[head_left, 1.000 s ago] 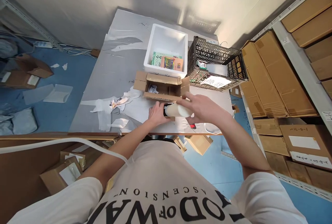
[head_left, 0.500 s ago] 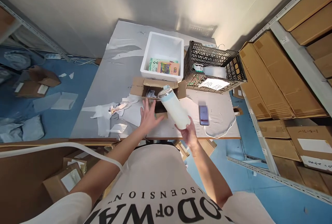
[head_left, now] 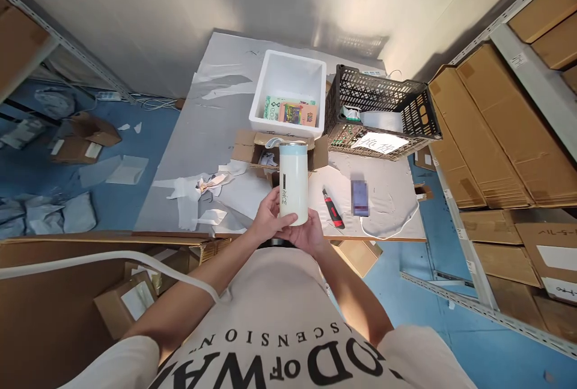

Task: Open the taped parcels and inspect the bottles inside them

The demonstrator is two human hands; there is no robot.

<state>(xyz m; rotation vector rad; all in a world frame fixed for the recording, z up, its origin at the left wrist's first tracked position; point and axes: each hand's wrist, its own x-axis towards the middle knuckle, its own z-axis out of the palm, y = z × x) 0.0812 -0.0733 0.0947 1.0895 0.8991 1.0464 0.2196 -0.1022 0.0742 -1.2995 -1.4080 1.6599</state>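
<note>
A cream tumbler (head_left: 294, 181) with a pale blue top band, a strap loop and dark lettering stands nearly upright in front of me. My left hand (head_left: 274, 217) is closed on its lower left side, the thumb across the front. From the lower right, my right hand (head_left: 307, 232) grips the base. Behind the tumbler sits an open cardboard box (head_left: 243, 147), its flaps spread and its inside partly hidden; white paper shows in it. On the table to the right of my hands lies a red and black utility knife (head_left: 333, 208).
A white foam box (head_left: 256, 106) holding colourful packets and a black plastic crate (head_left: 336, 97) stand at the back of the table. A phone (head_left: 359, 198) with a white cable lies right. Torn paper (head_left: 187, 201) lies left. Shelved cartons (head_left: 496, 130) flank the right side.
The tumbler has gone from tilted to nearly upright. My left hand has left the box area and closed on it, joining the right. The utility knife now shows.
</note>
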